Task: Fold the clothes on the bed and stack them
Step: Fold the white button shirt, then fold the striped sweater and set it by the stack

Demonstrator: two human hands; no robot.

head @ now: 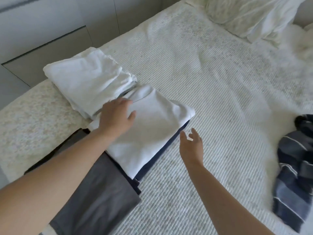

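A folded white garment (152, 129) lies on top of a dark navy folded piece (162, 150) at the left of the bed. My left hand (116, 116) rests flat on the white garment's far left corner, fingers straight. My right hand (191, 143) hovers just right of the stack's edge, fingers relaxed and holding nothing. Behind the stack sits another pile of folded white clothes (88, 82). A grey folded garment (101, 197) lies nearer to me under my left forearm. An unfolded blue striped garment (294, 175) lies crumpled at the right edge.
The bed's white ribbed cover (211, 99) spreads across the middle. A pillow (250, 16) and rumpled white bedding (301, 46) sit at the far right. A speckled bench or mattress edge (33, 116) runs along the left, with grey cabinet fronts (42, 31) behind it.
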